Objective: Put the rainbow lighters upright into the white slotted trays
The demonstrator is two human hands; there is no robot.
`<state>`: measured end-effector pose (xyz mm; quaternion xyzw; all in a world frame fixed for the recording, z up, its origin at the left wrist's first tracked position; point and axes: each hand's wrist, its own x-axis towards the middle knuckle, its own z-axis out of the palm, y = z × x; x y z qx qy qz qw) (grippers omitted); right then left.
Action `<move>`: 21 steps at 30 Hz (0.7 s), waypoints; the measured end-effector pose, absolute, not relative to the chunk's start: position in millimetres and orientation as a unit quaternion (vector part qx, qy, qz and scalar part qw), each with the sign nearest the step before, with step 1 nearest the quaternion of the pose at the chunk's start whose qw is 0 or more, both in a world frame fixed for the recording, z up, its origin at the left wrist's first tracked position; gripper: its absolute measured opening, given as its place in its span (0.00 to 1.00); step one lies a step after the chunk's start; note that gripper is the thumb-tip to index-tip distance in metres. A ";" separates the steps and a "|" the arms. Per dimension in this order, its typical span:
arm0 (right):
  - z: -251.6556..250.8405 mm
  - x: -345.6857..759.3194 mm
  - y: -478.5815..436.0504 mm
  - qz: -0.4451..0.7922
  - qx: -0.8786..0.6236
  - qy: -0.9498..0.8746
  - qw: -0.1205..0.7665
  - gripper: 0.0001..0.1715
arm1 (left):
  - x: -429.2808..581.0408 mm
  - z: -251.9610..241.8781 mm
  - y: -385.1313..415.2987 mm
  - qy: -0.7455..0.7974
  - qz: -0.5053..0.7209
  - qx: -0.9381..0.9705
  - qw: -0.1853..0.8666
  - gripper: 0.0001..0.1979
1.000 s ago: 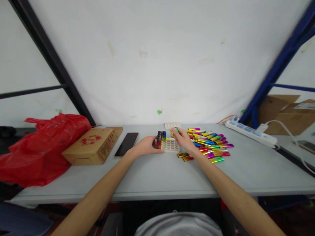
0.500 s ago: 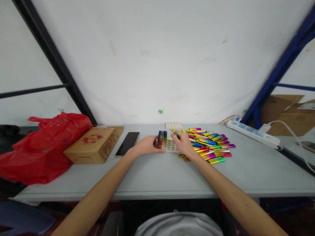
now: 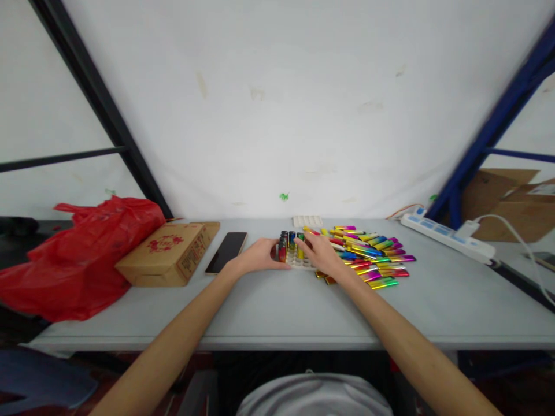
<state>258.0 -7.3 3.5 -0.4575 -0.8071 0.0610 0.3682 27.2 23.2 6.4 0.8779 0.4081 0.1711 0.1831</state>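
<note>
A pale tray with rows of round holes (image 3: pixel 299 263) lies on the table before me. Several shiny lighter-like sticks (image 3: pixel 282 252) stand upright at its left side, red and blue with dark tops. My left hand (image 3: pixel 261 255) is curled round the tray's left end, thumb along the front edge. At the tray's middle, a green and yellow lighter-like stick (image 3: pixel 300 247) is upright, with my right hand's fingers at it. My right hand (image 3: pixel 319 252) partly covers the tray's right side. Beyond it spreads a loose pile of metallic-coloured sticks (image 3: pixel 368 254).
Left of my hands lie a dark phone (image 3: pixel 226 252), a brown cardboard box (image 3: pixel 162 254) and a red plastic bag (image 3: pixel 87 260). A second white tray (image 3: pixel 307 221) is by the wall. A white power strip (image 3: pixel 448 236) runs along the right side.
The green and yellow stick, tilted in my right hand before, now stands upright at the tray. My right hand has shifted slightly left; my left hand keeps its place.
</note>
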 end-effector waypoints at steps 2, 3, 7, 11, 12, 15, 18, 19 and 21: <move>1.9 258.2 -4.4 0.071 -0.469 -0.803 0.359 0.23 | 27.1 6.3 23.4 0.407 0.169 0.879 0.180 0.30; 0.7 258.2 -2.6 0.072 -0.472 -0.803 0.356 0.22 | 27.0 6.1 23.6 0.408 0.168 0.880 0.177 0.31; -5.3 257.5 2.8 0.057 -0.466 -0.827 0.309 0.19 | 26.5 5.2 24.5 0.413 0.162 0.881 0.164 0.32; -7.7 251.4 3.3 -0.042 -0.498 -0.835 0.233 0.21 | 26.8 5.5 24.3 0.413 0.163 0.881 0.165 0.33; -7.4 248.8 3.0 -0.069 -0.508 -0.832 0.212 0.22 | 26.9 5.6 24.2 0.414 0.164 0.880 0.166 0.33; -5.6 241.9 2.0 -0.099 -0.524 -0.829 0.167 0.24 | 27.0 5.7 24.1 0.415 0.165 0.879 0.168 0.33; -2.7 241.9 -0.6 -0.092 -0.520 -0.836 0.150 0.25 | 26.9 5.6 24.4 0.415 0.165 0.878 0.171 0.33; -1.3 243.9 -1.9 -0.087 -0.515 -0.839 0.152 0.25 | 26.8 5.6 24.5 0.416 0.164 0.877 0.174 0.33; 1.9 250.6 -4.5 -0.074 -0.503 -0.845 0.166 0.26 | 26.9 5.9 24.6 0.418 0.165 0.875 0.178 0.33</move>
